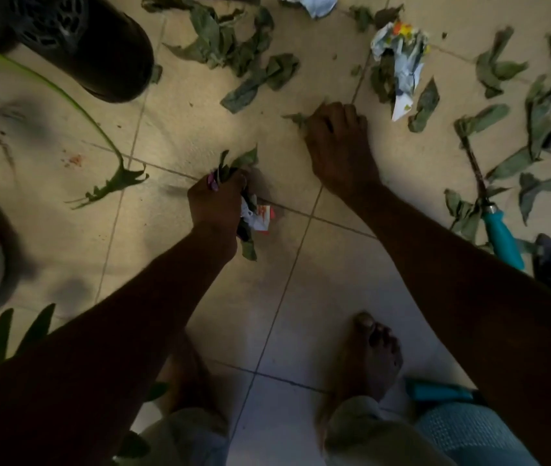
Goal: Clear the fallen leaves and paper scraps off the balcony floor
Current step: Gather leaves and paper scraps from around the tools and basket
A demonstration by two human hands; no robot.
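I take the dark pot (99,45) at the top left as my marker. Nearer to me than the pot and to its right, the left hand (217,206) is closed into a fist round a bundle (250,216) of green leaves and torn printed paper, which sticks out above and below the fist. I judge this hand serves as the store, so the other is free to pick.

The right hand (338,142) is farther right of the pot, knuckles up and low over the floor (200,122). Its fingers are curled over a single leaf (296,118) whose tip pokes out on the pot side. Whether that leaf is off the tiles yet I cannot tell.

As I read it, most of the job is not yet done. A loose heap of leaves (233,45) lies just right of the pot. A crumpled paper (398,58) with coloured print lies farther right among more leaves. Others are strewn well apart from the pot toward the right edge, some around a teal-handled tool (502,237).

The sensible next move would be to pass the leaf into the left fist. That fist looks fairly full, so I would watch for scraps slipping out from below it.
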